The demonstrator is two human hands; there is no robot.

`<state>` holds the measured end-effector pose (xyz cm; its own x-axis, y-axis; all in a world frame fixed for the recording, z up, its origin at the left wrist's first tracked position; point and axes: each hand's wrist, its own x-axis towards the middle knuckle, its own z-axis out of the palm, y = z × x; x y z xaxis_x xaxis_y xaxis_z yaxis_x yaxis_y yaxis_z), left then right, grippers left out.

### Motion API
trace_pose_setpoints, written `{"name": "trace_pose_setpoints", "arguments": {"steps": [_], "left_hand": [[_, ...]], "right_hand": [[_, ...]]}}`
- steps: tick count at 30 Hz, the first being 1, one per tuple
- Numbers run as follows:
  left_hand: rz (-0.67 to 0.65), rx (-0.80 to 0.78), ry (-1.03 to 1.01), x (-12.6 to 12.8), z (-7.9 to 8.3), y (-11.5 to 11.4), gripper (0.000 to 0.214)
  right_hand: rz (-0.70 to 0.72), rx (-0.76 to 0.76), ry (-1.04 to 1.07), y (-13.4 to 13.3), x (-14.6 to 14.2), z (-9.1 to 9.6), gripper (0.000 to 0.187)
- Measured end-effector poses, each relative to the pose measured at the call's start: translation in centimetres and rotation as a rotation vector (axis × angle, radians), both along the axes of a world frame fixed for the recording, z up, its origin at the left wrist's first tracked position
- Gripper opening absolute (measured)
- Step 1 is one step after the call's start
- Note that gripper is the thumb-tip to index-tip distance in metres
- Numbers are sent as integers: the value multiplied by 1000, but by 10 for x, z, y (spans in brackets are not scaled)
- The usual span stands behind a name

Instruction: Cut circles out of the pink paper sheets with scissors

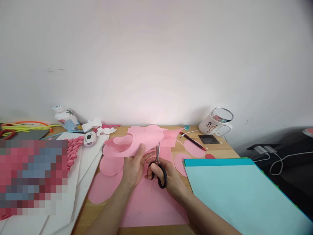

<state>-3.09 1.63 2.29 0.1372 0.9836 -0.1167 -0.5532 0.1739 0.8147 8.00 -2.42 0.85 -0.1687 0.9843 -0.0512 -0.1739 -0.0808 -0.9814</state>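
Observation:
My left hand (135, 164) pinches a pink paper sheet (148, 137) between thumb and fingers, holding it above the table. Rounded openings and curved strips show in its left part. In my right hand (167, 178) is a pair of scissors (158, 164) with black handles, fingers through the loops. The blades point up and away, slightly apart, close to the sheet's lower right edge; whether they touch it I cannot tell. Under both hands lies a larger pink sheet (154, 209). Cut pink paper ovals (104, 186) and rounds lie at the left, and more at the right.
Blue and pale-blue sheets (234, 192) are stacked at right. A white mug (212, 122), a dark card (208, 139) and a pencil (194, 142) stand or lie behind them. At left are a white bottle (66, 117), crumpled tissue (91, 125) and white boards (66, 202).

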Motion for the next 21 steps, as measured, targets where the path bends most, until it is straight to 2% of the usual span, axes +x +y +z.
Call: {"name": "trace_pose_setpoints", "arguments": {"steps": [5, 10, 17, 21], "left_hand": [[-12, 42, -12, 2, 4, -1, 29], [132, 87, -20, 1, 4, 0, 33], [213, 100, 78, 0, -8, 0, 39], [280, 74, 126, 1, -7, 0, 41]], "right_hand": [[16, 75, -6, 1, 3, 1, 31], [-11, 57, 2, 3, 9, -1, 34], [-78, 94, -52, 6, 13, -2, 31], [-83, 93, -98, 5, 12, -2, 34]]}}
